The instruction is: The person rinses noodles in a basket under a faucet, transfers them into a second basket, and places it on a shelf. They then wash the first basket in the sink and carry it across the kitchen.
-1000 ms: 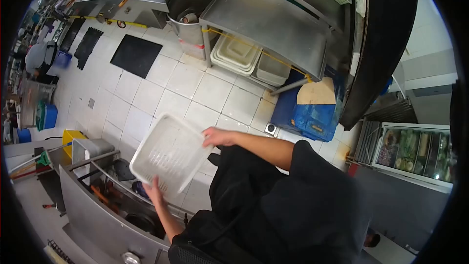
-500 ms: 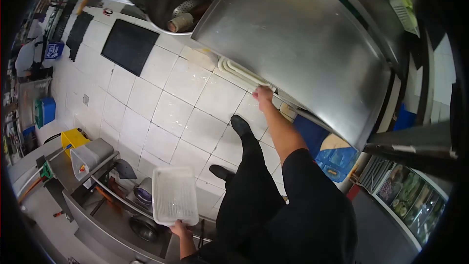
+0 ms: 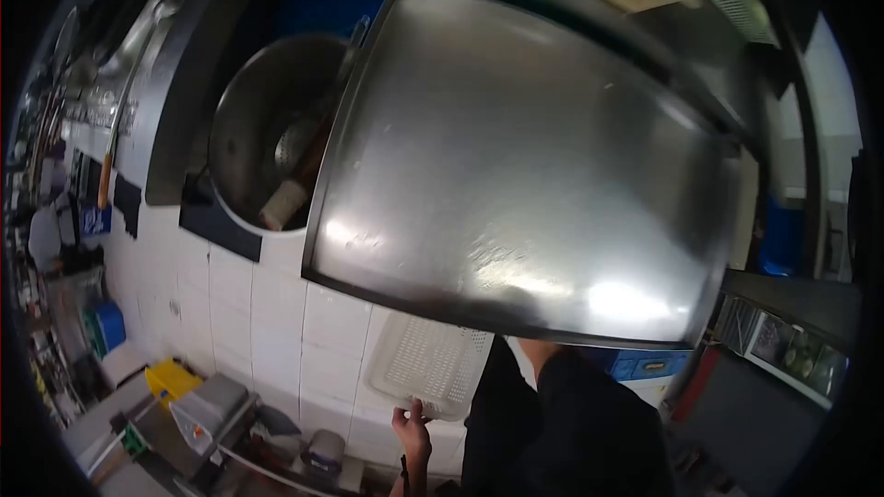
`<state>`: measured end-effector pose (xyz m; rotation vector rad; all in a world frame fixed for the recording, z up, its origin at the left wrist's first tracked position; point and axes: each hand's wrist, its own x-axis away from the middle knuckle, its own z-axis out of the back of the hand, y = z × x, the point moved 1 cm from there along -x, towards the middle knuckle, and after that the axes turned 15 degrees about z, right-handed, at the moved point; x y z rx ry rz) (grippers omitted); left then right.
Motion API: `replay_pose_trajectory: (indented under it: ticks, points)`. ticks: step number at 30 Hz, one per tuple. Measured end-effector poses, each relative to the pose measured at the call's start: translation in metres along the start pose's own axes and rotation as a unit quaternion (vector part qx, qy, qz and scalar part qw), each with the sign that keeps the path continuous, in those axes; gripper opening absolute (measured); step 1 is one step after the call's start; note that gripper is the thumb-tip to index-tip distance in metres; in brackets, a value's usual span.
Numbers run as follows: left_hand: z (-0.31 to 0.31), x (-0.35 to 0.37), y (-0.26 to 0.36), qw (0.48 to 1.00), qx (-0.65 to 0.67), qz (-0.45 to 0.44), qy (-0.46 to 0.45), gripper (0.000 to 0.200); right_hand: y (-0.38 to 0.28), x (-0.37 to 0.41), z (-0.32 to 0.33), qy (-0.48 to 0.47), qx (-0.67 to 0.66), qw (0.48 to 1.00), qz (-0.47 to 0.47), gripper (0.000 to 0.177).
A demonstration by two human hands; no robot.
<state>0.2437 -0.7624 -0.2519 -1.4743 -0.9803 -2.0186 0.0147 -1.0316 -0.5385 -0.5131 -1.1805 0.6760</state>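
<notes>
While we are looking straight down, one steel table top (image 3: 516,156) is filling most of the view, and its near edge is running across just above our body. One round steel tub (image 3: 267,129) is standing just beside the table's left edge, with one pale-ended handle (image 3: 281,210) lying inside it. White floor tiles (image 3: 267,331) are showing below the tub and the table, giving open room to the left of our hand.

We are holding one white perforated basket (image 3: 428,364) low in the view. Its far end is slipping out of sight under the table's near edge, and its near rim is sitting in our left hand (image 3: 412,428), whose fingers are curling tightly over that rim. Our dark sleeve (image 3: 562,377) is lying just right of the basket, and the right hand is hidden beneath the table, so we cannot tell whether it is open or closed.

At the lower left, one yellow bin (image 3: 170,379) and grey steel equipment are crowding the floor's edge, near the basket but apart from it
</notes>
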Motion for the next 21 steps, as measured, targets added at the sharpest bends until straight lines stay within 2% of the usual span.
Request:
replay_pose_trajectory:
  ticks: [5, 7, 9, 11, 12, 13, 14, 16, 17, 18, 19, 20, 21]
  points:
    - [-0.088, -0.030, 0.058, 0.993, 0.000, -0.045, -0.113, 0.025, -0.031, 0.030, 0.023, -0.029, 0.010, 0.999, -0.016, 0.005]
    - [-0.119, -0.022, 0.086, 0.972, 0.064, -0.032, -0.223, 0.025, -0.048, 0.032, 0.022, -0.040, 0.003, 0.999, -0.011, 0.006]
    - [-0.127, -0.007, 0.093, 0.965, 0.073, -0.024, -0.252, 0.028, -0.062, 0.029, 0.020, -0.052, -0.006, 0.999, -0.002, 0.006]
    - [-0.115, 0.005, 0.080, 0.953, 0.030, -0.014, -0.302, 0.033, -0.075, 0.026, 0.018, -0.063, -0.019, 0.998, 0.010, 0.006]
    - [-0.097, 0.007, 0.065, 0.952, -0.040, -0.030, -0.301, 0.032, -0.080, 0.025, 0.016, -0.069, -0.026, 0.997, 0.016, 0.006]
    - [-0.081, 0.011, 0.049, 0.961, -0.107, -0.017, -0.254, 0.028, -0.082, 0.026, 0.012, -0.076, -0.031, 0.996, 0.022, 0.007]
    - [-0.054, 0.002, 0.020, 0.958, -0.168, -0.058, -0.226, 0.034, -0.076, 0.028, 0.008, -0.090, -0.021, 0.995, 0.028, 0.007]
    - [0.004, 0.001, -0.026, 0.963, -0.232, -0.042, -0.133, 0.027, -0.043, 0.033, 0.005, -0.145, 0.069, 0.985, 0.062, 0.007]
    - [0.036, 0.007, -0.048, 0.974, -0.208, 0.000, -0.094, 0.026, -0.025, 0.036, 0.007, -0.197, 0.182, 0.958, 0.098, 0.007]
    - [0.070, 0.008, -0.073, 0.981, -0.183, 0.050, -0.046, 0.025, -0.029, 0.057, 0.017, -0.269, 0.363, 0.879, 0.153, 0.009]
    - [0.106, 0.010, -0.100, 0.986, -0.138, 0.096, -0.014, 0.026, -0.036, 0.077, 0.027, -0.328, 0.529, 0.756, 0.205, 0.011]
    - [0.143, 0.014, -0.127, 0.986, -0.086, 0.141, 0.018, 0.027, -0.025, 0.092, 0.030, -0.320, 0.546, 0.739, 0.230, 0.014]
    - [0.176, 0.015, -0.124, 0.988, -0.070, 0.135, 0.020, 0.027, -0.023, 0.111, 0.029, -0.313, 0.564, 0.719, 0.259, 0.016]
